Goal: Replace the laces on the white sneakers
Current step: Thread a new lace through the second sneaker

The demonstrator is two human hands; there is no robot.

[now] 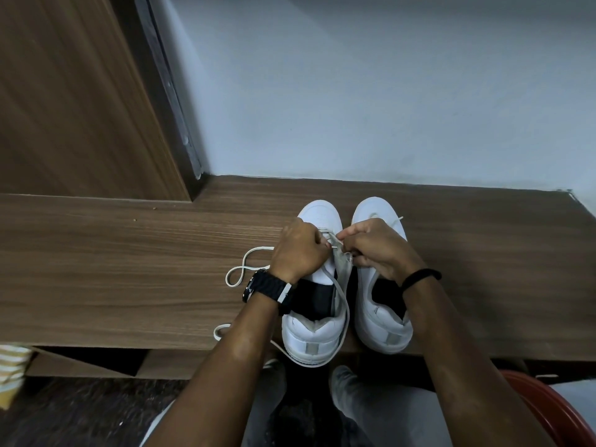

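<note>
White lace (239, 275) at left shoe (317, 285) on table (129, 269), toes pointing away; pinched by both hands' fingers (342, 234) over eyelets; slack looping left, nearer left hand (298, 250).

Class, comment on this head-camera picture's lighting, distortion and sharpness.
Head view: dim, bluish light, no glare; wide-angle distortion bends the wooden shelf edge and wall corner; hands and white sneakers fairly sharp; red chair at the corner slightly soft.

Probably a home: wood-laminate shelf (129, 253) against pale wall (354, 91), red chair (548, 411).
</note>
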